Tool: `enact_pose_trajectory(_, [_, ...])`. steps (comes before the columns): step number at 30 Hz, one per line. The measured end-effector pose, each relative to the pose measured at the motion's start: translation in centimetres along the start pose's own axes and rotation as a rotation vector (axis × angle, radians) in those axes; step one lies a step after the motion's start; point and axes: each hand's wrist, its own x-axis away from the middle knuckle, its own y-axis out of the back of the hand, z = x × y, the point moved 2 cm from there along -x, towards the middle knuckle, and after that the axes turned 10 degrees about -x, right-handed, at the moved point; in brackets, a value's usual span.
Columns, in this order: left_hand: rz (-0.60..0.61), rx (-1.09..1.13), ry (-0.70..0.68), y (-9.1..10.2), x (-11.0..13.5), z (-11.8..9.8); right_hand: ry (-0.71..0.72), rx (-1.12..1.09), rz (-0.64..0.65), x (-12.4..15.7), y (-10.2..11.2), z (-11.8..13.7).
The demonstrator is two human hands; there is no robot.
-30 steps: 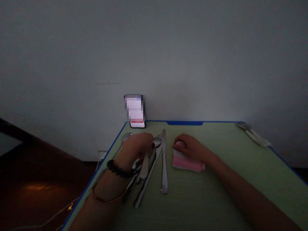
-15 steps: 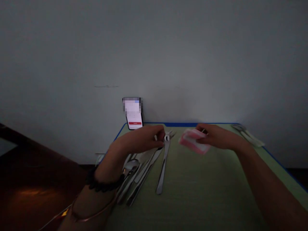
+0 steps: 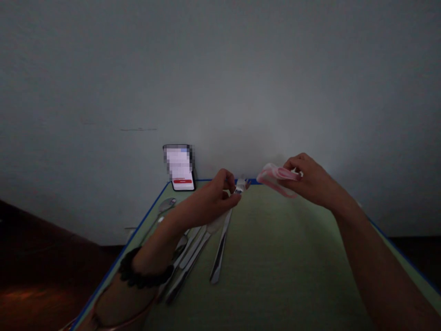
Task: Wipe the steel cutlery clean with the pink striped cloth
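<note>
My left hand (image 3: 225,193), with a dark bead bracelet at the wrist, pinches a fork (image 3: 242,185) just below its tines. A metal handle (image 3: 220,253) slants down towards me beneath that hand; whether it belongs to the same fork is hard to tell. My right hand (image 3: 305,179) grips a folded pink and white cloth (image 3: 277,177), held up to the right of the fork and apart from it. Under my left forearm lie several pieces of cutlery, among them knives (image 3: 193,259) and a spoon (image 3: 167,203), partly hidden.
The green table (image 3: 282,266) has a blue edge and stands against a grey wall (image 3: 241,82). A phone (image 3: 182,184) with a lit screen leans on the wall at the back left. Dark floor shows at the left.
The view has shifted slightly. My right hand has raised the cloth, which now looks more bunched. My left hand and the fork head sit a little higher.
</note>
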Motion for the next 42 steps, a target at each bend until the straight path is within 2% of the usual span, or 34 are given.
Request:
enact_pose_trajectory(3, [0.031, 0.074, 0.031, -0.1, -0.2, -0.2, -0.017, 0.052, -0.088, 0.0, 0.5, 0.3])
enact_pose_trajectory(9, [0.075, 0.07, 0.016, -0.2, -0.2, -0.7, -0.128, -0.115, -0.144, 0.1, 0.8, 0.9])
enact_pose_trajectory(15, [0.159, 0.206, 0.115, -0.6, 0.0, -0.8, -0.216, -0.206, -0.09, -0.2, -0.1, 0.8])
enact_pose_trajectory(19, [0.064, 0.105, 0.103, -0.2, -0.3, -0.5, -0.279, -0.396, -0.019, -0.2, -2.0, 0.5])
enact_pose_trajectory(23, [0.046, 0.079, 0.076, 0.2, -0.3, -0.3, -0.362, -0.723, 0.017, 0.0, -3.8, 0.7])
enact_pose_trajectory(28, [-0.016, 0.087, 0.049, 0.4, -0.5, -0.2, -0.408, -1.281, 0.097, 0.0, -4.7, 3.2])
enact_pose_trajectory(30, [-0.077, 0.063, 0.079, 0.5, -0.7, 0.0, -0.421, -1.459, 0.137, 0.0, -5.0, 4.3])
enact_pose_trajectory(32, [-0.13, 0.035, 0.114, 0.6, -0.7, 0.0, -0.442, -1.593, 0.115, 0.0, -5.5, 5.0])
enact_pose_trajectory(36, [-0.232, -0.035, 0.135, 0.7, -0.4, -0.7, -0.435, -1.657, -0.18, 0.1, -7.2, 5.2])
enact_pose_trajectory(39, [-0.288, -0.121, 0.11, 0.5, -0.2, -1.7, -0.414, -1.631, -0.166, 0.2, -8.6, 5.4])
enact_pose_trajectory(42, [-0.321, -0.185, 0.089, 0.3, 0.0, -2.3, -0.414, -1.679, -0.119, 0.2, -8.8, 5.3])
